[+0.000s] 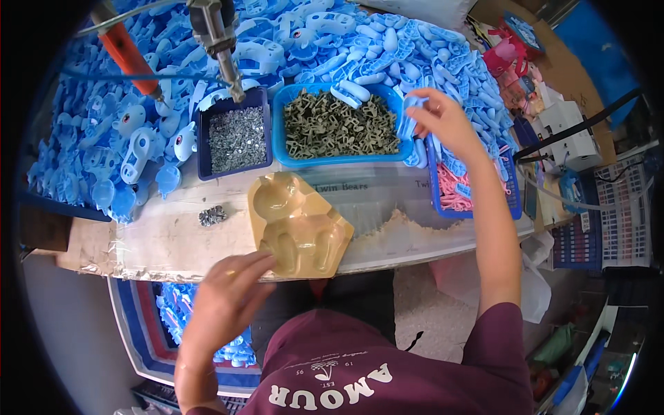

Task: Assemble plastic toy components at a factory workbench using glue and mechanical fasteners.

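Note:
At the right end of the blue bin [406,149], my right hand [446,124] pinches a light blue plastic part [411,116] between thumb and fingers. My left hand [232,294] is at the table's front edge, its fingers stretched toward the lower left corner of a tan moulded fixture [301,225] and seemingly holding nothing. Whether those fingertips touch the fixture I cannot tell. Its shaped hollows hold no part. Small dull metal pieces [339,128] fill the blue bin, and two rounded blue plastic parts [351,92] lie on its far rim.
A dark blue tray [205,149] holds tiny silvery pieces; a small pile of metal bits [212,216] lies nearer. Right, a blue basket [477,207] contains pink parts [453,190]. Blue plastic parts [304,34] heap up behind. An orange tool [128,52] and metal tool head [220,48] hang overhead.

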A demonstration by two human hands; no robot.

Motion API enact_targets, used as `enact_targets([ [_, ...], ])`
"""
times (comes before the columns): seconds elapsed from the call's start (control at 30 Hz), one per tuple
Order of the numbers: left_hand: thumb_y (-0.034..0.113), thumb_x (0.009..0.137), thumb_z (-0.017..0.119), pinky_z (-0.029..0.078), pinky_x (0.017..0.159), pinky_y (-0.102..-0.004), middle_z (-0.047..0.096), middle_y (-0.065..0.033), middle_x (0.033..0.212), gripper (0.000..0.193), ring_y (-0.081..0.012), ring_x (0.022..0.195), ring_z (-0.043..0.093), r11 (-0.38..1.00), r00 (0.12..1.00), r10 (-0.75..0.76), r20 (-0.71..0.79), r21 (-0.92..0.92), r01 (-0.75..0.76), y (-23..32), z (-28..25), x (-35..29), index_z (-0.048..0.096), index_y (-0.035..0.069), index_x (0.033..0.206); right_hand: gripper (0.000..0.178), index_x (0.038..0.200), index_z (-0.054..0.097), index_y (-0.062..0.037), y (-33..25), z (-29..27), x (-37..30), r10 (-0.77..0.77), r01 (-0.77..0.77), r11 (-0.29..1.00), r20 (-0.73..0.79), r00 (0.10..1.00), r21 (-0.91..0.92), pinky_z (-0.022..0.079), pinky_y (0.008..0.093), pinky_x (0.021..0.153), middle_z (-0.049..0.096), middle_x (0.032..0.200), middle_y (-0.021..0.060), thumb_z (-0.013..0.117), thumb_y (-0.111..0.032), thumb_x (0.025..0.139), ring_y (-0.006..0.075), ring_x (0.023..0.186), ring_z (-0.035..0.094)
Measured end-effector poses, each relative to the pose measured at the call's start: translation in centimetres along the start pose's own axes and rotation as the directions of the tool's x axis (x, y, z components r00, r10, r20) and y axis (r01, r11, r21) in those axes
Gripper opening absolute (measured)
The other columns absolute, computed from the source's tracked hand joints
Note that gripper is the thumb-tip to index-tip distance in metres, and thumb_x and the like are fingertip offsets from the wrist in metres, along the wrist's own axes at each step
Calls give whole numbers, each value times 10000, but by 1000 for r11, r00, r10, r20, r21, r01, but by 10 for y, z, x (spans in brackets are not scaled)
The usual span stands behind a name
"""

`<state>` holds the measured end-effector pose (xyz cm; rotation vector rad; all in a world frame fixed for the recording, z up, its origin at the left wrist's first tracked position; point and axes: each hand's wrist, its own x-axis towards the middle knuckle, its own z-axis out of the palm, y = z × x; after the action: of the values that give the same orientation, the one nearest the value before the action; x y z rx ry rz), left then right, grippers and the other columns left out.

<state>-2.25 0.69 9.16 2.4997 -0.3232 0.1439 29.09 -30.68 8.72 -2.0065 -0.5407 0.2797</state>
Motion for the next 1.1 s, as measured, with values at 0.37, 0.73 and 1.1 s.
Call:
enact_targets([
  [0.37, 51, 805, 790, 597, 848, -380, 670, -127, 1261, 424, -296, 1019, 699, 926, 889, 377, -259, 78, -370, 5, 99, 57, 679, 36, 1214, 275, 1156, 681, -40, -28, 66, -59, 169, -341, 913, 552, 817, 225, 543, 267, 638, 702, 898, 22, 631, -272, 1017, 116, 729, 679],
  [0.73, 71, 768, 807, 588, 828, -348, 713, -75, 1167, 391, -260, 1008, 699, 945, 926, 312, -211, 167, -281, -3, 95, 17, 718, 64, 1149, 356, 1074, 694, -54, 64, -35, 54, -511, -65, 260, -194, 837, -963, 520, 469, 831, 704, 1034, 158, 710, -365, 901, 387, 965, 648],
  [1.1, 80, 790, 782, 518, 1028, -454, 701, -73, 1133, 309, -271, 1125, 670, 961, 965, 213, -153, 213, -179, -42, 87, -11, 711, 81, 1091, 234, 1137, 695, -19, -36, 85, -61, -177, 237, 969, 481, 859, -66, 535, 311, 866, 678, 1188, 93, 661, -61, 909, 202, 1053, 656],
])
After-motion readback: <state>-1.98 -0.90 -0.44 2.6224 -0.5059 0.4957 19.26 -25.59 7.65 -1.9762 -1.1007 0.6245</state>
